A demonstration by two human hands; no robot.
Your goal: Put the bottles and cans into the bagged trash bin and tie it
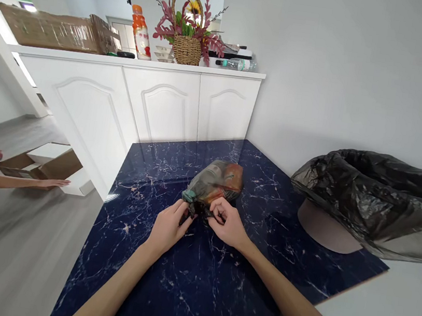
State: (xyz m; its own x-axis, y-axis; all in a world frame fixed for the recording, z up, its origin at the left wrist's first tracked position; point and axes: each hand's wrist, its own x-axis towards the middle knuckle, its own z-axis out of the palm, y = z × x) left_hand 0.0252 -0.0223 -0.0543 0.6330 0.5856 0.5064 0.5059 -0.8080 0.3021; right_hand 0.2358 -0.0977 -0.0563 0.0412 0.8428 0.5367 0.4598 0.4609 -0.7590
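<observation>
A thin dark see-through plastic bag (214,178) lies on the blue marbled table (120,271), with several items inside, among them something orange-brown at its right end. Its gathered black opening faces me. My left hand (170,224) pinches the left side of that gathered plastic between thumb and fingers. On the other side of the opening, my right hand (226,223) has its fingers curled and closed on the plastic. A short gap separates the two hands. What is under the fingertips is partly hidden.
A bin lined with a black bag (377,202) stands at the table's right. Behind is a white cabinet (171,105) bearing a flower basket (187,49), an orange bottle (141,33) and a cardboard box (56,30). At far left, another person's hands (52,184) are near an open carton (21,165).
</observation>
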